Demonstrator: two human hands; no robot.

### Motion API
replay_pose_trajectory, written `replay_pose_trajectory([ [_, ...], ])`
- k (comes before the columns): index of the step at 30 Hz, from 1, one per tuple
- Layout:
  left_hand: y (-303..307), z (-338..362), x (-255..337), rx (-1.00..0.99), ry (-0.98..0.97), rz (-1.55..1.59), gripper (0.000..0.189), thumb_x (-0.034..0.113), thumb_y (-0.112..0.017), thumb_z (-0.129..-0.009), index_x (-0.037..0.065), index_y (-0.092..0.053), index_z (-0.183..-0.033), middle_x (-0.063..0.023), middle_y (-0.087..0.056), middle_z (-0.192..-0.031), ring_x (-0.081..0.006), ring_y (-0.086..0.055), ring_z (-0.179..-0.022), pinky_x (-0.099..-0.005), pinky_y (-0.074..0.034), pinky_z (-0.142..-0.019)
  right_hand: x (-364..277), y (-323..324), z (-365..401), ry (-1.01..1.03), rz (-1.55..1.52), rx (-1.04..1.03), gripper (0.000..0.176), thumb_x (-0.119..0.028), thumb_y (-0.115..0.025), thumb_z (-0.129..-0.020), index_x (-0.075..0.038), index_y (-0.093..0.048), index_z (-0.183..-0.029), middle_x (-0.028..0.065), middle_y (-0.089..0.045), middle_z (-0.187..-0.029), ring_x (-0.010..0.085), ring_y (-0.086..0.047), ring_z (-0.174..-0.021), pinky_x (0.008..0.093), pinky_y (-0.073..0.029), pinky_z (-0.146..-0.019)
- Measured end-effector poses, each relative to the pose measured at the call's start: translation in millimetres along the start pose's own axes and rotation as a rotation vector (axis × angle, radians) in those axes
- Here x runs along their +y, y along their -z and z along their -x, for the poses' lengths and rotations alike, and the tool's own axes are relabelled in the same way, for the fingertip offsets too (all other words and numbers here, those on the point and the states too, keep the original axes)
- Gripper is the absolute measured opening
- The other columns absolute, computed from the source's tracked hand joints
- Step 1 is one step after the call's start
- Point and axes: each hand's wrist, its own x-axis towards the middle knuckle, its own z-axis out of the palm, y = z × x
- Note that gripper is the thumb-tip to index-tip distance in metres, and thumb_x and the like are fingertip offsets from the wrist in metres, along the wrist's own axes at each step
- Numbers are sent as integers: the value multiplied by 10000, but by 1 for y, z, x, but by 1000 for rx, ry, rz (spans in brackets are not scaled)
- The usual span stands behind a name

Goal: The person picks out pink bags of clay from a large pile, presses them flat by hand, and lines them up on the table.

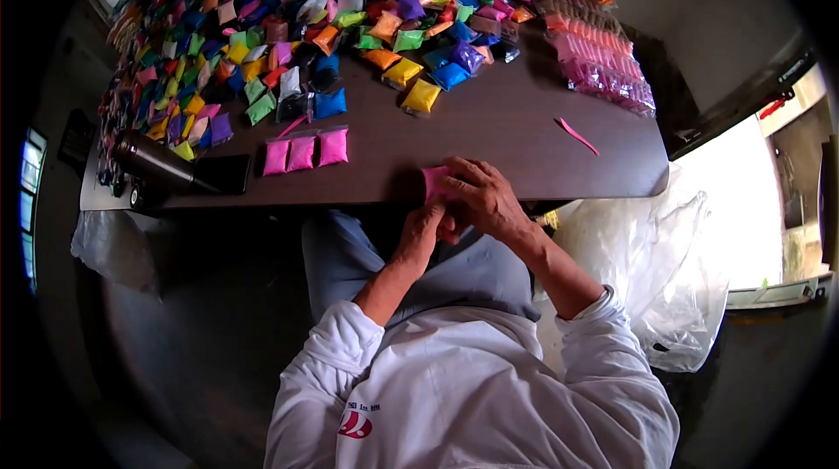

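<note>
At the table's front edge my two hands are together around a pink packet [434, 182]. My right hand [481, 194] lies over it from the right, fingers curled on its top. Below it my left hand [426, 226] is closed against the packet's lower side, its thumb pointing up; part of its fingers is hidden. Left of my hands, three pink packets [301, 152] lie side by side on the table, with a thin pink strip [293, 125] behind them. Another pink strip [577, 136] lies to the right.
A big heap of colourful packets [350, 20] covers the back and left of the table [489, 132]. Rows of packets [603, 62] line the right side. A metal flask [156, 161] lies beside a dark flat object [223, 173]. Clear plastic bags [673, 268] hang at the right.
</note>
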Motion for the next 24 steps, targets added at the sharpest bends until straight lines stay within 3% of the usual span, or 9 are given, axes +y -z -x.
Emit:
replay_pose_trajectory([
  [3, -2, 5, 9, -58, -8, -22, 423, 440, -469, -930, 74, -519, -723, -83, -598, -711, -142, -534, -598, -259, -445, -605, 3, -1, -7, 5, -72, 73, 404, -47, -691, -676, -77, -627, -1073, 155, -558, -1140, 329, -574, -999, 385, -487, -819],
  [5, -4, 10, 15, -77, 12, -37, 419, 434, -494, -918, 71, -509, -710, -100, -607, -705, -151, -533, -594, -263, -443, -608, 3, 1, -17, -161, -309, 161, 267, -70, -653, -791, -22, -625, -1052, 132, -614, -1026, 254, -622, -846, 318, -511, -717],
  [6, -2, 10, 12, -76, 11, -38, 419, 434, -494, -918, 71, -509, -710, -100, -607, -705, -151, -533, -594, -263, -443, -608, 5, 0, -21, -160, -309, 162, 267, -70, -653, -791, -22, -625, -1052, 132, -614, -1026, 254, -622, -846, 318, -511, -717],
  [8, 7, 10, 1, -25, 46, -50, 413, 442, -523, -899, 73, -517, -713, -104, -616, -717, -153, -537, -598, -262, -440, -610, 11, 0, -32, -524, -723, 4, 222, -126, -582, -893, 30, -610, -1048, 92, -640, -898, 165, -612, -726, 283, -507, -664],
  [12, 30, 17, -36, 150, 145, -44, 401, 445, -546, -883, 80, -524, -718, -111, -623, -747, -155, -542, -605, -273, -440, -615, 20, -12, -63, -585, -690, -52, 177, -143, -580, -890, 10, -668, -903, 81, -648, -762, 140, -614, -673, 291, -492, -618],
  [16, 84, 26, -101, 196, 243, 94, 372, 419, -546, -886, 93, -515, -711, -112, -602, -789, -165, -521, -606, -296, -434, -615, 22, -35, -90, -414, -487, -34, 182, -164, -594, -870, -2, -676, -879, 126, -663, -779, 213, -637, -694, 322, -500, -644],
  [18, 93, 26, -109, 359, 318, 409, 361, 398, -527, -900, 90, -501, -714, -118, -578, -806, -184, -495, -625, -308, -426, -627, 16, -41, -103, -433, -383, -54, 187, -187, -612, -841, -20, -679, -894, 155, -662, -810, 278, -638, -740, 354, -501, -678],
  [24, 92, 24, -102, 324, 287, 337, 342, 367, -494, -915, 81, -499, -728, -117, -601, -766, -183, -518, -593, -316, -444, -592, 20, -70, -138, -358, -398, -32, 200, -209, -623, -816, -34, -679, -894, 148, -660, -810, 284, -640, -763, 357, -503, -710],
])
